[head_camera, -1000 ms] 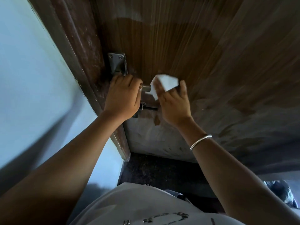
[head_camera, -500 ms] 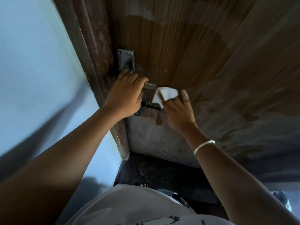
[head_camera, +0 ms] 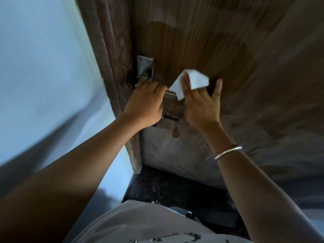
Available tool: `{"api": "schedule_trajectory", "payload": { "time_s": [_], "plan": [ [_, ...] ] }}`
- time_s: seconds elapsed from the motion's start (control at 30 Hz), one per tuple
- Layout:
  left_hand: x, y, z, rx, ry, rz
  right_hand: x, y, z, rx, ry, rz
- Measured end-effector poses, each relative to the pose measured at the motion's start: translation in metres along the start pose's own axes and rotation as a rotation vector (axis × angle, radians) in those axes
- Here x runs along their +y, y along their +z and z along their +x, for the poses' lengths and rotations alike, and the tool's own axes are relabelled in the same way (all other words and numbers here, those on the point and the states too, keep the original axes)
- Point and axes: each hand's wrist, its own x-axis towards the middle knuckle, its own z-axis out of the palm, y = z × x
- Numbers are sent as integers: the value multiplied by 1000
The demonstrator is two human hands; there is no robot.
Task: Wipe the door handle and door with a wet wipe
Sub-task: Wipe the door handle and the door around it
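my left hand (head_camera: 145, 102) curls round the door handle (head_camera: 169, 94), as before. my right hand (head_camera: 201, 109), fingers spread, presses the wet wipe (head_camera: 197, 79) flat on the door (head_camera: 219, 41), now higher, above the handle's tip.

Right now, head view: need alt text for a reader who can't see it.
The right hand presses a crumpled white wet wipe against the brown wood-grain door, beside the grey metal door handle that the left hand grips. A silver bangle circles the right wrist; a pale blue wall lies left of the door frame.
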Motion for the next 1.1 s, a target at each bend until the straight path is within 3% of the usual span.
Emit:
{"api": "schedule_trajectory", "payload": {
  "time_s": [0.13, 0.3, 0.4, 0.47, 0.53, 0.7, 0.87, 1.03, 1.1],
  "plan": [
    [-2, -1, -4, 26, 43, -17, 4, -19, 53, 155, -174, -90],
    [-7, -4, -8, 13, 77, -35, 4, -15, 62, 120, -482, -386],
    [-7, -5, -7, 2, 71, -53, 7, -5, 54, -24, -784, -441],
    [-7, -6, -7, 8, 71, -72, 5, -3, 46, -139, -871, -499],
    [-7, -6, -7, 2, 75, -61, 4, -5, 47, -55, -757, -478],
    [-4, -7, -3, -7, 57, -46, 15, 2, 30, 162, -225, -236],
    [1, -4, 7, 14, 81, -44, 24, 24, -25, 25, -248, -172],
    [0, 1, 14, 48, 120, -1, 24, 25, -37, 194, 330, -78],
    [-1, 0, 17, 52, 146, -12, 3, 25, -39, 139, 230, -52]
  ]
}}
